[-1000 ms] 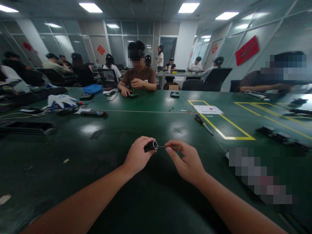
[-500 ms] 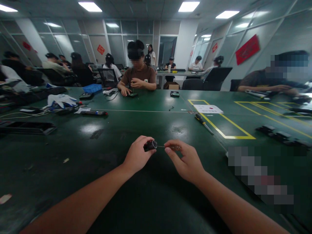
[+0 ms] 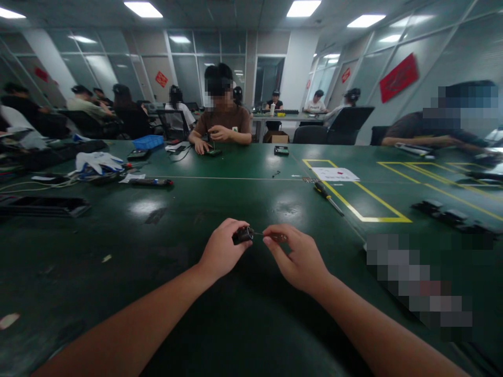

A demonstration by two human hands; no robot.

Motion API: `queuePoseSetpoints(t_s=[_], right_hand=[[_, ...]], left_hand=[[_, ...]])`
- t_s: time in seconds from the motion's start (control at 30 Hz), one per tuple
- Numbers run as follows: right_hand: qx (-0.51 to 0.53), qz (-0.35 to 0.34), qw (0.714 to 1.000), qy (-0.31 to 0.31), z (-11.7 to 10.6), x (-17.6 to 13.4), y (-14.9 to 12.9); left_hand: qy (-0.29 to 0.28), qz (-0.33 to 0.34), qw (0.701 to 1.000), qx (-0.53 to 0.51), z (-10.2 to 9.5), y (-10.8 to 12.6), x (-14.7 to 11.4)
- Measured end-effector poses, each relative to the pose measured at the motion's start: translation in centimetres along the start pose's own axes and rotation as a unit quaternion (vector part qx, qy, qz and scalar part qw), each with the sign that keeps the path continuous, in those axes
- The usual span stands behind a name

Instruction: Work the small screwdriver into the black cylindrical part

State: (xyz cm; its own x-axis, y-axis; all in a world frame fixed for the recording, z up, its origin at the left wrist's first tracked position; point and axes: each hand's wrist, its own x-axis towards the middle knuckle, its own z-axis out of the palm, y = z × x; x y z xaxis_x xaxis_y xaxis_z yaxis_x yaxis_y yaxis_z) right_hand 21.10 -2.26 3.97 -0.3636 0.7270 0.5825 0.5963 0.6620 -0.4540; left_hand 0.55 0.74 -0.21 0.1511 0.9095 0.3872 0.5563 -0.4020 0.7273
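Observation:
My left hand grips a small black cylinder with a silver ring at its end, held just above the green table. My right hand pinches a thin tool with a brownish handle, whose thin metal tip points left into the cylinder's ringed end. Both hands are close together at the centre of the view.
A yellow-handled screwdriver lies beyond my right hand beside a yellow taped rectangle with a white paper. Black parts sit at right, a black tray and white gloves at left. A person in brown works opposite; others sit around.
Both hands stay almost still; the cylinder has turned slightly in my left hand, and the right hand has edged a little closer to it.

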Motion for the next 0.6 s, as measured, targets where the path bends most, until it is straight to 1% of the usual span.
queuePoseSetpoints(t_s=[0.1, 0.23, 0.5, 0.6], right_hand=[[-0.01, -0.007, 1.0, -0.014, 0.0, -0.1, -0.2], [-0.018, -0.001, 1.0, -0.01, -0.1, 0.0, -0.2], [-0.021, 0.05, 0.998, -0.014, 0.3, 0.2, 0.6], [-0.018, 0.066, 0.998, 0.011, 0.3, 0.3, 0.8]], left_hand=[[-0.003, -0.001, 1.0, -0.006, 0.1, -0.1, 0.0], [-0.006, -0.004, 1.0, -0.007, 0.1, -0.2, -0.1], [-0.021, -0.02, 1.0, 0.005, 0.0, 0.1, 0.0], [-0.025, -0.018, 0.999, 0.013, -0.1, 0.1, 0.1]])
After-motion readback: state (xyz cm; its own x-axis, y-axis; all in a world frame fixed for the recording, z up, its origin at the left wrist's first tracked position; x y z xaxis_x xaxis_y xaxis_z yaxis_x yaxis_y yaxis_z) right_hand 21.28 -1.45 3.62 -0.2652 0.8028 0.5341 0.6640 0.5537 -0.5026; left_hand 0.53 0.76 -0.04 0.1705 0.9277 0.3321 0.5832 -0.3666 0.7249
